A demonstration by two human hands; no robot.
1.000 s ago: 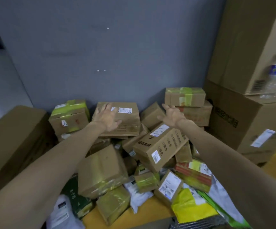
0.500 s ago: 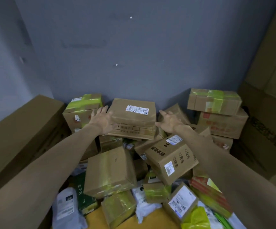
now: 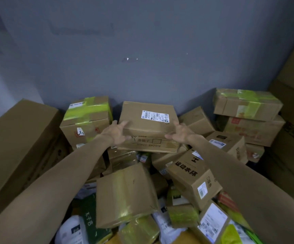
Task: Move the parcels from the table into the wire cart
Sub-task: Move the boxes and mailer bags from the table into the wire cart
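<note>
A heap of cardboard parcels and mailer bags covers the table against a grey wall. At the back middle a flat brown box (image 3: 148,124) with a white label lies on top of the heap. My left hand (image 3: 117,133) grips its front left corner, fingers on the top edge and thumb on the front face. My right hand (image 3: 180,132) grips the front right corner the same way. Both arms stretch out over the pile. The wire cart is out of view.
Left of the held box is a box with green tape (image 3: 87,120). Two stacked boxes (image 3: 248,117) stand at the right. A printed box (image 3: 193,175) and a taped box (image 3: 125,196) lie below my arms. Large cartons (image 3: 17,147) flank both sides.
Both hands have closed in on the labelled box: the left slid onto its left corner and the right moved left onto its right corner. The view turned left and came closer.
</note>
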